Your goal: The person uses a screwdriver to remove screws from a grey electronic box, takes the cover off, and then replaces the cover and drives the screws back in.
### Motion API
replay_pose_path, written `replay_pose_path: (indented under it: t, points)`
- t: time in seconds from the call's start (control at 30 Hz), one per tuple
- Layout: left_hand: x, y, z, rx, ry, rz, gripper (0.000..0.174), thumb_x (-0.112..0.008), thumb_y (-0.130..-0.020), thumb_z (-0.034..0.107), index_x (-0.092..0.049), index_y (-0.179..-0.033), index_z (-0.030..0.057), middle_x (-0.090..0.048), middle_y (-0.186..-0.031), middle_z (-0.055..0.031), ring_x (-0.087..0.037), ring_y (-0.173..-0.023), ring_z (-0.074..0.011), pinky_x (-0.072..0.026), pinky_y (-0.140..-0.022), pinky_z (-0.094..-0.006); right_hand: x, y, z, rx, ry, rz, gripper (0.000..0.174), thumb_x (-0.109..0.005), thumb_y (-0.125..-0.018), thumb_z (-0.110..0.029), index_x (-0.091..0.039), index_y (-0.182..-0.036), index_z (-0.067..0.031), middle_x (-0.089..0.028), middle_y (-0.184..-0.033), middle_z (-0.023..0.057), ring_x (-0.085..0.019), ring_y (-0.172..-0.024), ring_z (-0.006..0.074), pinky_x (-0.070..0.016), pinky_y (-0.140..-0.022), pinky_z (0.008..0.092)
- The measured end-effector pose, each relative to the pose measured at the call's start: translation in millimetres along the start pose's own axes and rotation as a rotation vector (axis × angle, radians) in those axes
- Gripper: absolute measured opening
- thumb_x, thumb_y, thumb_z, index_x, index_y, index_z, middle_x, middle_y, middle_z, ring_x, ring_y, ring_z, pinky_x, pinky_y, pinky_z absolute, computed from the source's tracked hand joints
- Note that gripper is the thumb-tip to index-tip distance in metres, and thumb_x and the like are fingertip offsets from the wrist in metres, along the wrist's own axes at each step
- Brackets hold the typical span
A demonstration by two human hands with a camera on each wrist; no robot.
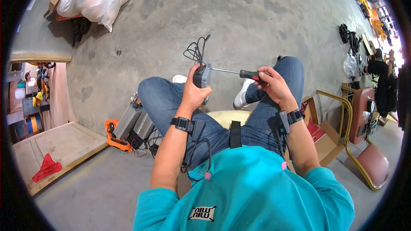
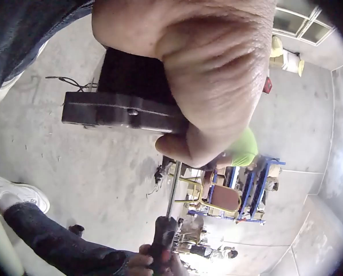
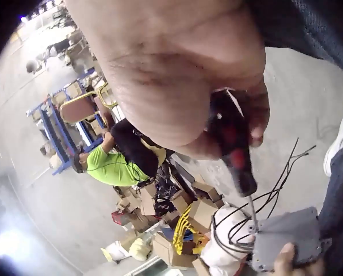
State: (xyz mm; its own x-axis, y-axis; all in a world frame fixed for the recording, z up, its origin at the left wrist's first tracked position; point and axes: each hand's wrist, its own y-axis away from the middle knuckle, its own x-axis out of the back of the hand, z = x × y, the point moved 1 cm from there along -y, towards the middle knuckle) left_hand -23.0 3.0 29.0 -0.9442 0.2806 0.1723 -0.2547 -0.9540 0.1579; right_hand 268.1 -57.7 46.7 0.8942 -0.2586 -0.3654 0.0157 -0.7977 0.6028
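Observation:
My left hand (image 1: pixel 193 95) grips a grey box-shaped device (image 3: pixel 292 237) with a flat plate on one face, held above my lap between the knees. Black cable (image 1: pixel 195 51) loops out from the device's far end. My right hand (image 1: pixel 276 87) holds a screwdriver by its black and red handle (image 1: pixel 249 75), fingers curled round it. The screwdriver's metal shaft (image 1: pixel 224 71) points left, and in the right wrist view its tip sits at a corner of the plate. In the left wrist view the device (image 2: pixel 125 112) shows edge-on, partly covered by my palm.
Grey metal units (image 1: pixel 130 119) and an orange case (image 1: pixel 113 139) lie by my left knee. An open cardboard box (image 1: pixel 327 141) and a gold-framed chair (image 1: pixel 372 162) stand at my right. A white bag (image 1: pixel 96 0) lies far left. Another person (image 3: pixel 117 164) sits nearby.

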Motion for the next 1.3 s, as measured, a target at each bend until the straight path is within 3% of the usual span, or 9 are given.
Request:
replay_pose_path:
  t: [0.27,0.53,0.73,0.8,0.93,0.97,1.2,1.27,1.3]
  points:
    - [0.4,-0.3,1.4,0.04,0.005,0.009,0.069,-0.067,-0.07,0.0,-0.046,-0.135,0.0067,-0.058,-0.123,-0.0075,-0.055,-0.111,-0.0168,-0.0421,-0.098,-0.029,7.6,5.4,-0.4,-0.006,-0.076,-0.075,0.019,-0.056,-0.094,-0.005,-0.056,-0.112,-0.0063,-0.061,-0.101,0.0071,-0.061,-0.089,0.0157,-0.0498,-0.077,0.0286]
    - [-0.7,-2.4,1.7,0.028,0.025,0.022,0.069,-0.067,-0.069,0.0,-0.046,-0.134,0.0055,-0.058,-0.122,-0.0078,-0.055,-0.109,-0.0168,-0.0429,-0.096,-0.0293,12.6,1.7,1.0,-0.023,-0.205,-0.055,0.023,-0.054,-0.098,-0.02,-0.056,-0.113,-0.0028,-0.062,-0.096,0.0107,-0.062,-0.083,0.0198,-0.0508,-0.067,0.0291]
    - [0.9,-5.6,-1.3,0.005,0.063,0.019,0.071,-0.066,-0.068,0.001,-0.045,-0.135,0.006,-0.06,-0.117,-0.0082,-0.058,-0.102,-0.0176,-0.0459,-0.092,-0.0303,1.6,4.4,-3.5,-0.072,-0.163,0.013,0.022,-0.049,-0.099,-0.017,-0.055,-0.111,0.0,-0.058,-0.095,0.0099,-0.061,-0.079,0.0192,-0.0494,-0.061,0.027]
    - [6.7,-8.3,-3.3,0.238,0.622,-0.015,0.071,-0.065,-0.069,0.001,-0.047,-0.137,0.0065,-0.059,-0.118,-0.0072,-0.058,-0.102,-0.0186,-0.0468,-0.093,-0.0321,3.3,2.4,-2.3,-0.077,-0.139,0.034,0.022,-0.049,-0.099,-0.017,-0.056,-0.11,0.0005,-0.058,-0.095,0.01,-0.06,-0.077,0.0185,-0.0484,-0.059,0.0265]
    - [17.5,-10.8,2.3,0.282,0.851,-0.145,0.063,-0.064,-0.071,0.008,-0.051,-0.132,-0.0016,-0.062,-0.119,-0.0138,-0.063,-0.107,-0.0249,-0.0515,-0.093,-0.0382,2.7,0.2,0.8,-0.089,-0.081,0.052,0.022,-0.049,-0.098,-0.018,-0.057,-0.106,0.0004,-0.058,-0.091,0.0086,-0.058,-0.073,0.0159,-0.0462,-0.056,0.0252]
    - [17.2,-12.1,5.7,0.216,0.875,-0.2,0.062,-0.064,-0.072,0.012,-0.051,-0.13,-0.0055,-0.062,-0.121,-0.0184,-0.063,-0.111,-0.0285,-0.0523,-0.094,-0.0409,1.3,0.7,-0.1,-0.085,-0.084,0.057,0.022,-0.049,-0.098,-0.018,-0.057,-0.106,0.0004,-0.058,-0.091,0.0086,-0.058,-0.073,0.0159,-0.0462,-0.056,0.0252]
    - [16.3,-9.4,20.3,0.246,0.965,-0.287,0.064,-0.063,-0.072,0.011,-0.049,-0.133,-0.006,-0.058,-0.129,-0.0248,-0.06,-0.117,-0.032,-0.0505,-0.098,-0.043,-1.0,1.7,-1.0,-0.105,-0.093,0.049,0.021,-0.049,-0.098,-0.019,-0.06,-0.102,-0.0012,-0.059,-0.083,0.0065,-0.057,-0.069,0.0137,-0.0464,-0.056,0.0244]
    - [17.8,-11.9,14.1,0.289,0.916,-0.299,0.076,-0.064,-0.067,0.014,-0.043,-0.136,-0.0107,-0.052,-0.136,-0.024,-0.049,-0.129,-0.0424,-0.0493,-0.101,-0.0491,-0.7,1.5,0.0,-0.106,-0.092,0.04,0.021,-0.049,-0.098,-0.019,-0.06,-0.101,-0.0013,-0.059,-0.083,0.0066,-0.057,-0.068,0.0136,-0.0463,-0.056,0.0242]
    - [17.7,-12.4,13.8,0.294,0.911,-0.308,0.076,-0.064,-0.067,0.014,-0.043,-0.136,-0.0107,-0.052,-0.136,-0.024,-0.049,-0.129,-0.0424,-0.0493,-0.101,-0.0491,-1.8,2.4,-0.5,-0.108,-0.082,0.045,0.021,-0.049,-0.098,-0.019,-0.06,-0.101,-0.0016,-0.059,-0.083,0.0066,-0.057,-0.067,0.0133,-0.046,-0.055,0.0242]
